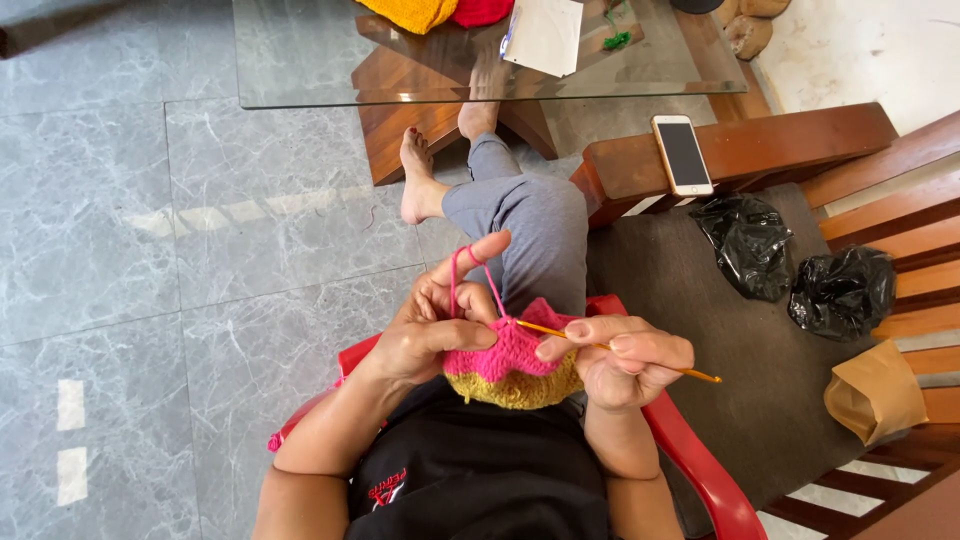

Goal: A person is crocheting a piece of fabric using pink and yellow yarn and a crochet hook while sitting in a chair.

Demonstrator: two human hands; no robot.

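Crocheting is going on in the middle of the frame: left hand (440,325) is pinching the pink and yellow piece (510,365) and looping pink yarn (462,270), right hand (625,360) is gripping the hook (560,332).

Black top (480,480) with small red print, grey trousers (530,225), bare feet (418,180)

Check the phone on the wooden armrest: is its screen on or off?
Off, as far as it shows. The phone lies face up on the wooden armrest, its screen uniformly dark.
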